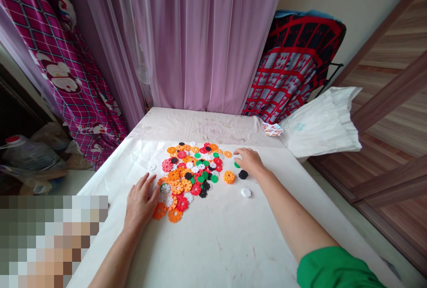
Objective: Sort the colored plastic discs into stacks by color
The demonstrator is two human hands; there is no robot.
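A heap of flat plastic snowflake discs [191, 168], orange, red, green, white and black, lies on a white sheet covering the table [216, 239]. My left hand [140, 201] rests flat on the sheet at the heap's near left edge, fingers spread and open. My right hand [248, 161] lies palm down at the heap's right side, fingers curled over a green disc [236, 165]. Beside it lie a stack of orange discs [229, 177], a black disc [243, 174] and a white disc [246, 192].
A white plastic bag [322, 123] and a small printed packet [272, 129] sit at the table's back right. Purple curtains [196, 34] hang behind. A red-black blanket [293, 66] hangs to the right, a pink patterned cloth [66, 66] to the left. A lone white disc [152, 167] lies left of the heap.
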